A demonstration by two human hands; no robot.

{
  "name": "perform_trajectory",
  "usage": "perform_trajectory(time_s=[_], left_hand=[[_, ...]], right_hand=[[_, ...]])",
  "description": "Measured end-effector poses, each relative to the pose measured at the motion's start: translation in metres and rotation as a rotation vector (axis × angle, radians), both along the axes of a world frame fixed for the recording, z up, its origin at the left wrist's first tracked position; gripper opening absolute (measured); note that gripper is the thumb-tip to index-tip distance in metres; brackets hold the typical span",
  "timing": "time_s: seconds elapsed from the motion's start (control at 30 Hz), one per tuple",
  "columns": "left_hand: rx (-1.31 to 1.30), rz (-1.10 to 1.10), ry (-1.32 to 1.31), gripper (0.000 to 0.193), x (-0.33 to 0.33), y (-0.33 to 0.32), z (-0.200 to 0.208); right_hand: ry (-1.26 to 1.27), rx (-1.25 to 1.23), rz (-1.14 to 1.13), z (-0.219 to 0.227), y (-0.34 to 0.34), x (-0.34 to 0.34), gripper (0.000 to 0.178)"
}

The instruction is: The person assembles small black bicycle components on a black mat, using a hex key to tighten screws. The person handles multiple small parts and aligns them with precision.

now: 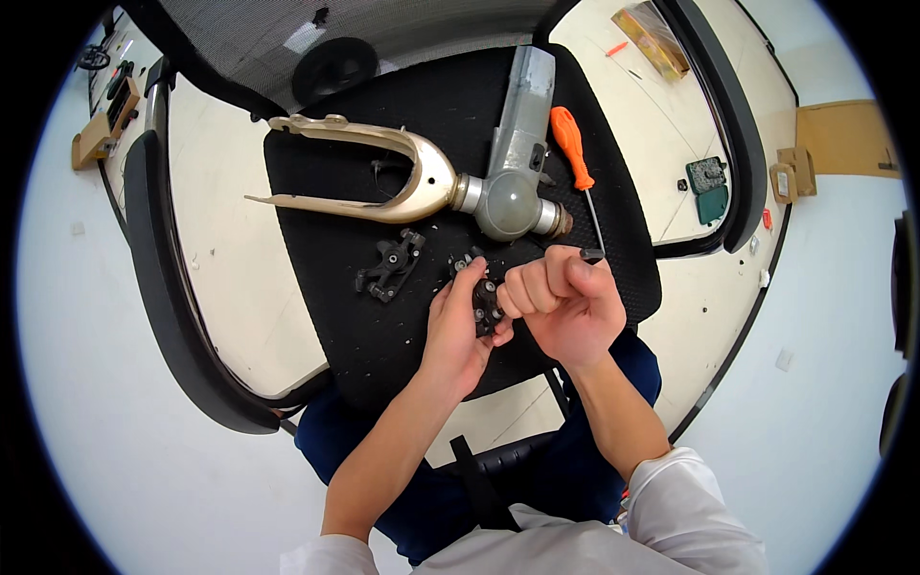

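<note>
Bright, even indoor light, pale floor [240,287] nearly washed out, curved distortion outward, blue-fringed black fisheye rim

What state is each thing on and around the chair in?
Left hand: closed on a black part
Right hand: curled around a dark rod, mostly hidden
Second black part: lying on the seat
Gold fork: lying on the seat
Orange screwdriver: lying on the seat, unheld
Green case: open, on the floor

Fork [436,182], screwdriver [574,153], caliper [391,264] on black seat [369,350]
</note>
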State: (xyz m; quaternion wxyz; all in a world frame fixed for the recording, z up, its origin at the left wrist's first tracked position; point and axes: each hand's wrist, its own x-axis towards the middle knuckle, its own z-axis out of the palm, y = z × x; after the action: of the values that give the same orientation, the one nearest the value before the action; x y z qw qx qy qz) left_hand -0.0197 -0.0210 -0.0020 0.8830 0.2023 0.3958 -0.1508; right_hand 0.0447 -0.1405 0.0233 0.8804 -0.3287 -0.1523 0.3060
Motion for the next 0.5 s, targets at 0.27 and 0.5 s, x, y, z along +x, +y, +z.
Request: perform_trajectory(time_s=[0.27,0.5], left_hand=[[0.212,0.033,0.000,0.028,0.009,0.011,0.015],[0.254,0.078,0.019,0.027,0.004,0.013,0.007]], right_hand=[[-0.156,-0.189,-0.096,0.005,0.005,0.010,0.052],[-0.298,-0.457,-0.295,0.006,0.001,0.008,0.039]])
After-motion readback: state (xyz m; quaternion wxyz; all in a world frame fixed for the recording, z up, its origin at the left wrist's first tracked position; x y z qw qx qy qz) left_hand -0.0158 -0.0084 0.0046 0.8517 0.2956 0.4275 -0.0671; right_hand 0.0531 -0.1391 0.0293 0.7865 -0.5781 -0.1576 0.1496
